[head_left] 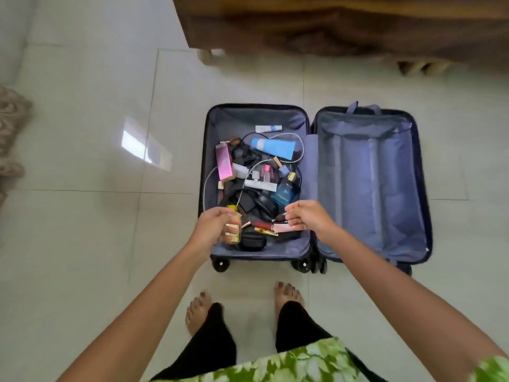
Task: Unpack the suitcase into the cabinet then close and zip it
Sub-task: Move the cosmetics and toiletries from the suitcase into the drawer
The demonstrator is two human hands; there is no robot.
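Suitcase (370, 186) lining grey-blue; tube (275, 148) light blue; box (224, 164) pink; garment (289, 365) green leaf print.

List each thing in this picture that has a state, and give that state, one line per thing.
Suitcase: open flat on the floor, unzipped.
Left half: still full of toiletries and cables.
Right half: nothing in it.
Left hand: grips a yellow bottle.
Right hand: pinches a small item, too blurred to identify.

Wooden cabinet (344, 26) blurred, cropped at top edge.
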